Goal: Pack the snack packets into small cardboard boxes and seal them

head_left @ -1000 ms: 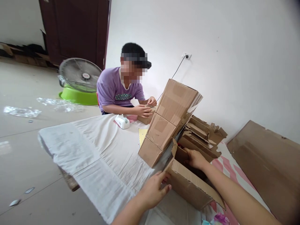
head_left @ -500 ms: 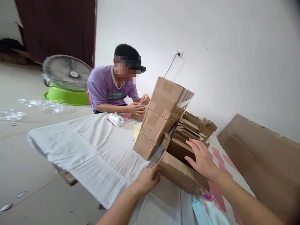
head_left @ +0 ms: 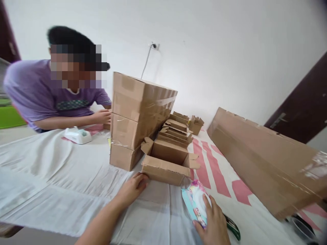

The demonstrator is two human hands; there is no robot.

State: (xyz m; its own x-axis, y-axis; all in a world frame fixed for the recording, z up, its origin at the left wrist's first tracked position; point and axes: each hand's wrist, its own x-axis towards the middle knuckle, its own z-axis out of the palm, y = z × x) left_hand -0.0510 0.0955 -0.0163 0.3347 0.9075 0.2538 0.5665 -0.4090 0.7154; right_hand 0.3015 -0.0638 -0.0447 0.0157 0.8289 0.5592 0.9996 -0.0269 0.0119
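A small open cardboard box (head_left: 166,165) sits on the white cloth in front of me, flaps up. My left hand (head_left: 133,186) rests on the cloth at the box's near left corner, fingers curled against it. My right hand (head_left: 214,223) lies low on the right, fingers laid over a colourful plastic packet (head_left: 195,200) with pink and light-blue print. Behind the open box stands a stack of three taped cardboard boxes (head_left: 135,115). Several more open small boxes (head_left: 176,131) line up behind it toward the wall.
A person in a purple shirt (head_left: 38,95) sits across the table, hands near a white tape dispenser (head_left: 76,135). A long flat cardboard carton (head_left: 263,156) lies on the right. A green-handled tool (head_left: 232,226) lies beside my right hand. The white cloth (head_left: 51,170) covers the table; a dark door (head_left: 304,105) is at right.
My right hand left the open box and came down onto the colourful packet at the near right. My left hand stayed at the box's corner. The view swung right and closer.
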